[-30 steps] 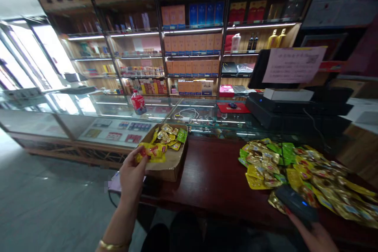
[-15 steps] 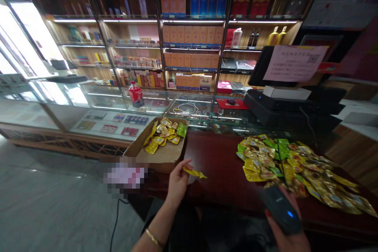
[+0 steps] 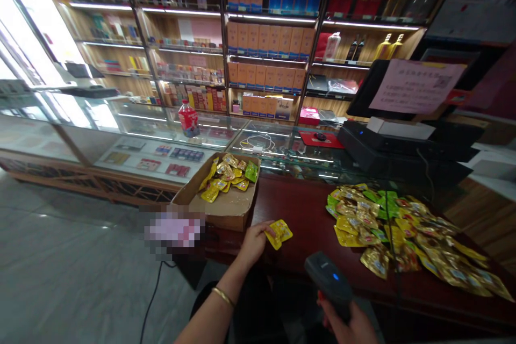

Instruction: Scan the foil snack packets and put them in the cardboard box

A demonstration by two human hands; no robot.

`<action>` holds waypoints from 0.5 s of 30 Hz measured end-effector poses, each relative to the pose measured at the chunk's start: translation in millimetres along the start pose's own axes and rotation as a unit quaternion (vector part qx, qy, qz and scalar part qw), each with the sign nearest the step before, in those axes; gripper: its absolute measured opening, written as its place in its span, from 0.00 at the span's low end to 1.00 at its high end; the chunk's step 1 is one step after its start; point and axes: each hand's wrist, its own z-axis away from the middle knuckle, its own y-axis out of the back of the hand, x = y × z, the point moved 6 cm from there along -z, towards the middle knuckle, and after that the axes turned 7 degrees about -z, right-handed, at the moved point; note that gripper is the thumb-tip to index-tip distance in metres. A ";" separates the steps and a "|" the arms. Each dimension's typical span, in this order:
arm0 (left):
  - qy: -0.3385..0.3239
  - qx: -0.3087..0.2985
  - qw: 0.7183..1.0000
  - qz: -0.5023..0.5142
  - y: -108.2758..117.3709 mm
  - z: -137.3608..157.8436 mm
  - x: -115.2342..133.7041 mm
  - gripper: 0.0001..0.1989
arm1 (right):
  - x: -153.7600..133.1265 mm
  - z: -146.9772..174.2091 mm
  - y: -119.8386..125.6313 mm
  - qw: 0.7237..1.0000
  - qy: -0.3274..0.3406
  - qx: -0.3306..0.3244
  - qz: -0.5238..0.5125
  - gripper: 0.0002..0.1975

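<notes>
Pinched in my left hand [image 3: 257, 243] is a small yellow snack packet [image 3: 279, 233], its flat face turned up above the dark red tabletop. My right hand [image 3: 350, 322] is wrapped round a black barcode scanner [image 3: 329, 282] with a lit blue light, its head tilted toward the packet but apart from it. Beyond my left hand, a cardboard box [image 3: 226, 219] holds several yellow, gold and green packets. To the right lies a spread pile of similar packets [image 3: 363, 215], with a gold packet [image 3: 375, 261] at its near edge.
A monitor [image 3: 415, 86] with a paper sheet stands over a black cash drawer [image 3: 387, 150] at the right. A red-labelled bottle [image 3: 188, 119] is on the glass counter [image 3: 217, 137]. A thin dark cable [image 3: 389, 231] crosses the packet pile. Stocked shelves line the back.
The scanner in my right hand has moved left, toward the yellow packet. My left hand has shifted slightly right and turned the packet from edge-on to face-up.
</notes>
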 end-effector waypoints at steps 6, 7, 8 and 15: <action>0.008 0.014 0.999 -0.041 -0.1 2.2 4.7 0.13 | 9.0 -1.3 -3.4 0.999 -0.034 -0.008 0.022 0.31; -0.003 0.019 0.999 -0.044 0.5 2.9 7.0 0.16 | 9.9 -1.1 -4.5 0.999 -0.034 -0.015 0.017 0.30; -0.016 0.024 0.999 -0.045 1.3 3.6 9.3 0.18 | 10.6 -1.2 -5.0 0.999 -0.033 -0.020 0.015 0.29; -0.004 0.044 0.999 0.014 7.8 1.6 8.8 0.11 | 12.8 -5.3 6.1 0.999 0.029 -0.018 0.032 0.19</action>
